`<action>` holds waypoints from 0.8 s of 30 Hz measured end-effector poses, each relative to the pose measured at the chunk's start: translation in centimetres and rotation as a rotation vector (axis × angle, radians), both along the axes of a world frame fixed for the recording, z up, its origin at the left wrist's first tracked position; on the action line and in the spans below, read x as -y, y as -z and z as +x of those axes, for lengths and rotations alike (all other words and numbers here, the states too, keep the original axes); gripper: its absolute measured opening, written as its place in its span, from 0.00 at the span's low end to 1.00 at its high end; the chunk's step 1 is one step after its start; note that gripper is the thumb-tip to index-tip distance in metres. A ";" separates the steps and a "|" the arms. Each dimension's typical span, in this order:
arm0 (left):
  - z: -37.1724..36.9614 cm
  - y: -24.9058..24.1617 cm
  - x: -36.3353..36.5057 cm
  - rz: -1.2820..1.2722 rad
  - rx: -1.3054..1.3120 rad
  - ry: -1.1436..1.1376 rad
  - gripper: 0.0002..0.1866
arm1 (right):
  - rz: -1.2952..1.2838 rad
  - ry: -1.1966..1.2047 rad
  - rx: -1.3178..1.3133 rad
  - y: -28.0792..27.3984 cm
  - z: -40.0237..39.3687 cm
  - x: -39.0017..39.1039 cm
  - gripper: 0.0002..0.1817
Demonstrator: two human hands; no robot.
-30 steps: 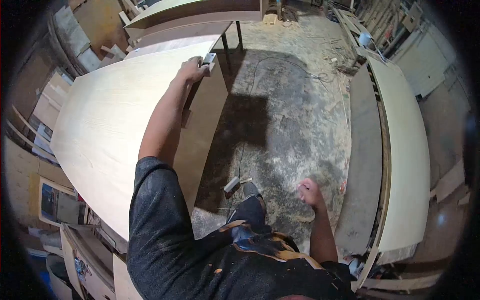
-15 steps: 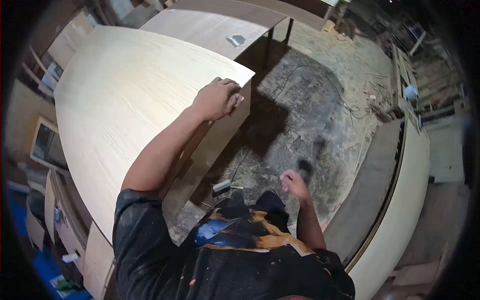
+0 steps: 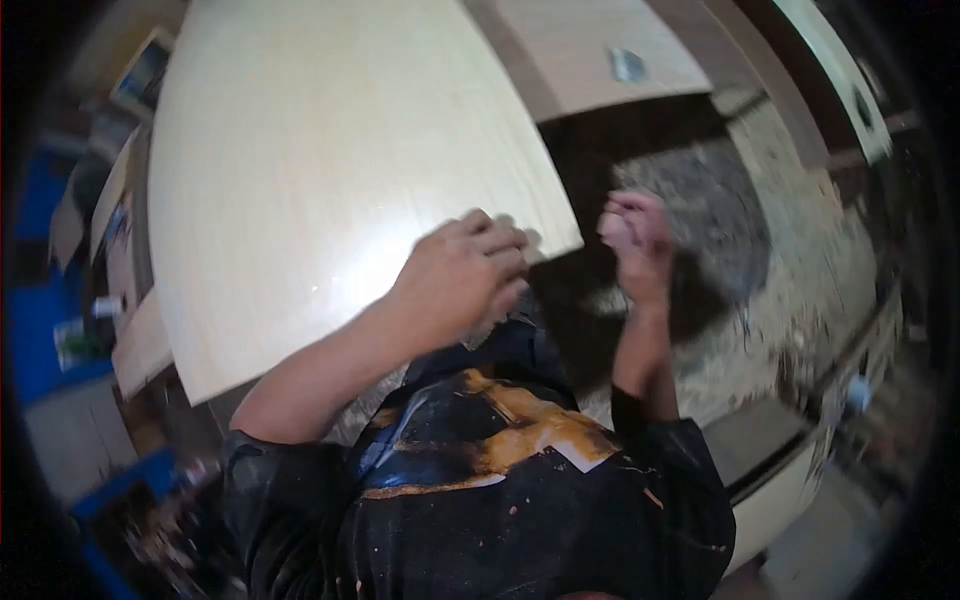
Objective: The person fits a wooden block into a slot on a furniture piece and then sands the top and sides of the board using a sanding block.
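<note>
A large pale wooden panel [image 3: 330, 130] fills the upper left, its near corner pointing at the middle of the view. Over its near edge, close to that corner, is my left hand [image 3: 465, 270], fingers curled and pressed together; what they close on is hidden and blurred. My right hand [image 3: 640, 235] is off to the right of the corner, above the floor, apart from the panel. Its fingers are curled in, smeared by motion, and nothing shows in them.
Behind the panel stands a lower board-topped table [image 3: 590, 30] with a small shiny grey piece [image 3: 628, 65] on it. Dusty floor [image 3: 800, 260] lies to the right. A long pale board [image 3: 785, 515] is at lower right, and blue material [image 3: 35, 300] at far left.
The view has turned, so the panel appears nearer and rotated. My left hand now shows lower over the panel's near edge. My right hand has risen from near my body to beside the corner.
</note>
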State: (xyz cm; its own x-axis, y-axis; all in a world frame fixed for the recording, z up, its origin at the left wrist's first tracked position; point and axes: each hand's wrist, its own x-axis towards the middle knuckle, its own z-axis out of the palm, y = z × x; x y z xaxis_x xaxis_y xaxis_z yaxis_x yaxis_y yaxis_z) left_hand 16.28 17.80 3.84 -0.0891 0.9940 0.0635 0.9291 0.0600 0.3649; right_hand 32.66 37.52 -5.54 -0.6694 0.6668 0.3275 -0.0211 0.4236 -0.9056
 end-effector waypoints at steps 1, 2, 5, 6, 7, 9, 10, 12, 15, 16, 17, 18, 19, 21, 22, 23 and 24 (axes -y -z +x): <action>0.4 0.4 -0.1 0.071 0.067 -0.026 0.12 | -0.039 -0.014 -0.107 0.6 -0.1 -1.7 0.09; 0.9 0.7 0.2 0.142 0.127 -0.064 0.12 | -0.178 -0.125 -0.221 -0.8 -0.2 -2.6 0.11; 2.2 0.8 1.4 0.172 0.151 -0.222 0.13 | 0.436 -0.171 -0.362 -0.2 -1.0 -7.3 0.16; 2.9 0.7 2.3 0.259 0.265 -0.224 0.12 | 0.253 -0.303 -0.449 -2.2 -2.2 -6.0 0.15; 3.4 0.5 3.8 0.358 0.374 -0.215 0.11 | 0.072 -0.427 -0.523 -4.3 -3.4 -4.6 0.14; 5.5 0.6 7.5 0.448 0.441 -0.316 0.10 | -0.083 -0.560 -0.728 -6.0 -4.4 -0.4 0.15; 6.3 0.8 9.3 0.550 0.537 -0.347 0.09 | -0.104 -0.642 -0.803 -7.1 -4.8 2.0 0.15; 5.2 0.6 12.2 0.621 0.550 -0.463 0.08 | -0.138 -0.745 -0.857 -9.1 -7.9 5.9 0.18; 7.7 1.2 19.7 0.523 0.533 -0.724 0.08 | -0.016 -1.077 -0.713 -9.9 -9.6 13.2 0.10; 8.9 1.9 22.3 0.537 0.517 -0.738 0.08 | -0.140 -0.900 -0.685 -9.8 -8.9 18.3 0.06; 10.2 2.9 25.1 0.530 0.503 -0.798 0.08 | -0.099 -0.915 -0.593 -9.5 -9.2 21.5 0.06; 11.4 4.1 28.0 0.523 0.488 -0.855 0.09 | -0.034 -0.950 -0.507 -8.9 -10.0 24.8 0.06; 12.7 4.7 30.9 0.519 0.499 -0.881 0.10 | 0.020 -0.958 -0.372 -8.7 -10.6 28.2 0.07; 15.7 6.1 36.6 0.532 0.492 -0.953 0.10 | 0.157 -1.002 -0.238 -8.4 -11.9 34.6 0.08; 16.8 6.6 39.7 0.533 0.494 -1.019 0.10 | 0.189 -1.022 -0.185 -8.0 -12.4 37.8 0.08; 18.0 7.3 42.7 0.527 0.502 -1.065 0.10 | 0.196 -1.034 -0.187 -7.4 -12.4 40.7 0.08; 18.8 8.1 45.3 0.541 0.499 -1.076 0.10 | 0.152 -1.061 -0.149 -6.7 -12.6 43.4 0.09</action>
